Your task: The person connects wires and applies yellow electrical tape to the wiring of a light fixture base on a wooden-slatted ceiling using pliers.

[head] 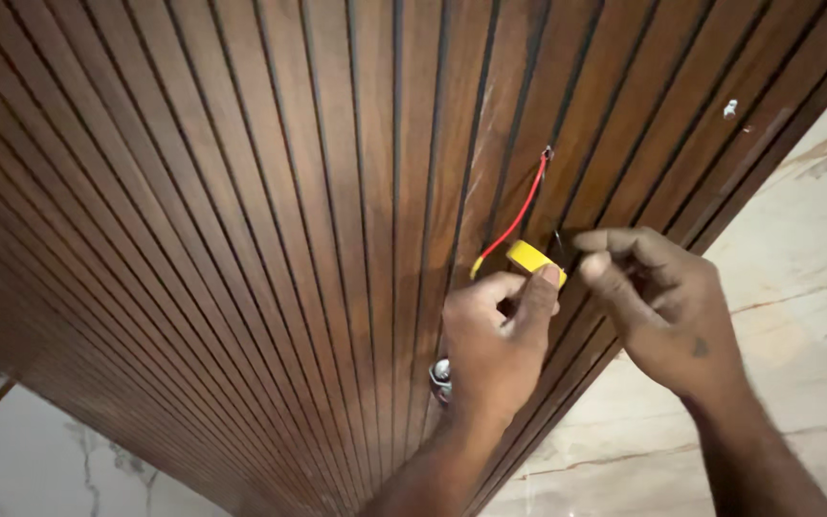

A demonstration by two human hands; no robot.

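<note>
A red wire point(521, 213) comes out of a small hole in a dark brown fluted wood panel point(241, 239) and runs down to a yellow end. My left hand point(498, 335) pinches a small yellow roll of tape point(532, 257) against the panel, right by the wire's yellow end. My right hand point(658, 302) is beside it, fingertips closed on a thin dark wire end point(559, 245) next to the tape. What lies between the right fingers is mostly hidden.
A light marble-patterned surface point(796, 316) borders the panel on the right and lower left. A small white fixing point(729, 108) sits on the panel at upper right. A round metal fitting point(441, 376) shows behind my left wrist.
</note>
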